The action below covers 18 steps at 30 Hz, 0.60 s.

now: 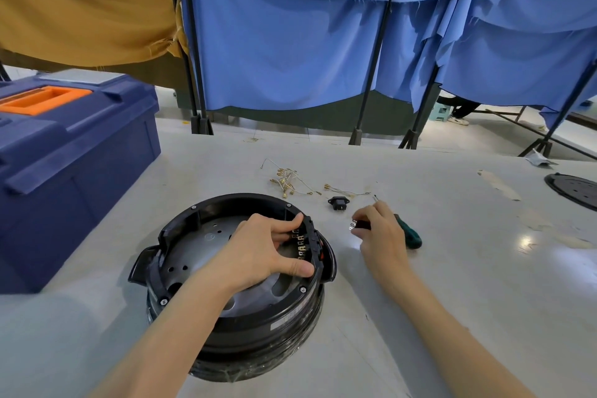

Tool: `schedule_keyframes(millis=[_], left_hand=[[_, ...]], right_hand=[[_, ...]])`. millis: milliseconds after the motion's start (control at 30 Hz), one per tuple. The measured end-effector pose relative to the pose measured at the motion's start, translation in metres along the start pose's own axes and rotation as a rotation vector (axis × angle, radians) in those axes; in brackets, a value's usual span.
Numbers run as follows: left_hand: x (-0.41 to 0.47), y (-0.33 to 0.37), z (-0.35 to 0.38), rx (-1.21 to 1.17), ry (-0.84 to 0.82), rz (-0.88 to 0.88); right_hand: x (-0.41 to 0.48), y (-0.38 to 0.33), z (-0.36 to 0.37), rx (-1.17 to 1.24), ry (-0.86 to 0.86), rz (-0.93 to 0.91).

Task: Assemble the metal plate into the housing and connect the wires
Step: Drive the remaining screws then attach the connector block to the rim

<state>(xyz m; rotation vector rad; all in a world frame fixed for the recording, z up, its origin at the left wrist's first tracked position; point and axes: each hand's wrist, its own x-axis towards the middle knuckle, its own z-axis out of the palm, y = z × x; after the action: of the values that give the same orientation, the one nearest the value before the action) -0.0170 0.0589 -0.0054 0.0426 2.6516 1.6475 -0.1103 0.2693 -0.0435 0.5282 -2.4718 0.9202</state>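
A round black housing [181, 223] stands on the table, with a grey metal plate [197, 249] lying inside it. My left hand [261, 249] reaches into the housing; its fingers and thumb hold the black terminal block [308, 237] at the right rim, where brass terminals show. My right hand [379, 233] rests on the table to the right and pinches a small black part [360, 223]. A bundle of thin wires with brass terminals [286, 179] lies behind the housing. A black socket [338, 203] sits near it.
A green-handled screwdriver [410, 233] lies under my right hand. A blue toolbox [71, 152] with an orange handle stands at the left. A black round cover [573, 189] lies at the far right edge. Blue and tan cloth screens hang behind the table.
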Motion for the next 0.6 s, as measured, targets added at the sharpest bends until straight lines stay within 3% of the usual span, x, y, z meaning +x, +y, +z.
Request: schedule_keyframes(millis=[67, 233, 467, 600], left_hand=[[-0.001, 0.001, 0.0, -0.002, 0.0, 0.002], [-0.002, 0.001, -0.001, 0.01, -0.019, 0.01], [-0.004, 0.0, 0.0, -0.025, -0.061, 0.009], [-0.003, -0.001, 0.001, -0.034, -0.05, 0.013]], right_hand=[[-0.006, -0.014, -0.007, 0.178, 0.021, 0.041], [-0.023, -0.049, -0.03, 0.614, -0.122, 0.187], [-0.045, -0.059, -0.043, 0.709, -0.237, 0.222], [-0.047, -0.06, -0.041, 0.74, -0.206, 0.266]])
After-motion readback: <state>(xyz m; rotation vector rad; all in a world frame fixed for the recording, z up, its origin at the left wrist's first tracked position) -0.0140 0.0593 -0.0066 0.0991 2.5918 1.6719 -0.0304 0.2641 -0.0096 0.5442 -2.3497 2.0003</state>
